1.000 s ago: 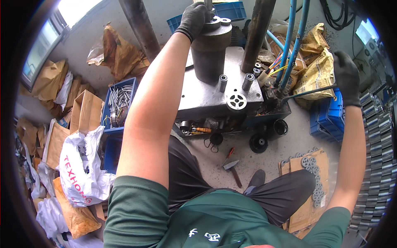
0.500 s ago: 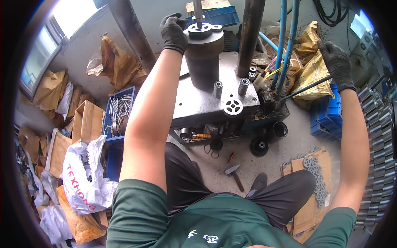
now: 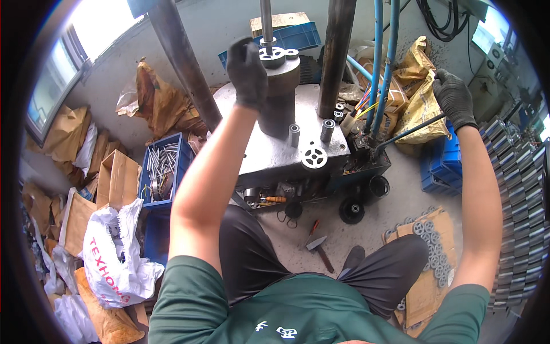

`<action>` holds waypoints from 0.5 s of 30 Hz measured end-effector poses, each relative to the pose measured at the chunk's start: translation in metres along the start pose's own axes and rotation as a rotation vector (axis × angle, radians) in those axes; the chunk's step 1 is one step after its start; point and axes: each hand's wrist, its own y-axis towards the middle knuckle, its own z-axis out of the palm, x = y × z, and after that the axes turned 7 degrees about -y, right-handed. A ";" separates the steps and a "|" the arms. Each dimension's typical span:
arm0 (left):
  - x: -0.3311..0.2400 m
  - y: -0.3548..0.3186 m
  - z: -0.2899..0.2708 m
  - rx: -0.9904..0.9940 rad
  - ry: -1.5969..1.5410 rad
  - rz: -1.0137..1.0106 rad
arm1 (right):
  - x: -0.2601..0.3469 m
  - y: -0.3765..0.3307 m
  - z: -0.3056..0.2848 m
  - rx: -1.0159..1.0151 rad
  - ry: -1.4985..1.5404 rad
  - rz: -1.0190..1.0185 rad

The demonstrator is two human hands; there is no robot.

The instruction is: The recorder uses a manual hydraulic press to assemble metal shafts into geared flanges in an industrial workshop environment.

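Observation:
My left hand, in a dark glove, is raised beside a steel cylinder on the press table. Motion blurs its fingers, so their grip cannot be told. On top of the cylinder lies a spoked metal wheel with a small ring at its right. A vertical press rod comes down onto the wheel's middle, with a collar around its lower end. Out at the right, my gloved right hand is closed around the end of a long dark lever; its palm side is hidden.
Two short bearing stacks and another spoked wheel stand near the table's front right. Thick posts flank the cylinder. A hammer lies on the floor. A blue bin holds metal rods.
My left hand has come down and back toward me from beside the wheel's top. The right hand stays at the lever, and the whole view has shifted slightly.

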 end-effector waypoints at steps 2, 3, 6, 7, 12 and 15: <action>-0.022 -0.044 -0.009 0.080 0.037 0.009 | 0.001 -0.010 -0.009 0.026 0.011 -0.002; -0.021 -0.069 -0.015 0.117 0.004 -0.027 | -0.003 -0.018 -0.008 -0.054 0.056 -0.060; 0.012 -0.127 -0.051 0.353 0.119 0.063 | 0.001 -0.041 -0.015 -0.127 0.146 -0.189; 0.015 -0.148 -0.061 0.409 0.247 0.029 | -0.001 -0.054 -0.019 -0.150 0.148 -0.280; 0.024 -0.165 -0.068 0.621 0.542 -0.055 | 0.006 -0.161 -0.044 -0.179 0.177 -0.503; 0.014 -0.158 -0.065 0.761 0.663 0.005 | 0.044 -0.222 -0.072 -0.228 0.204 -0.564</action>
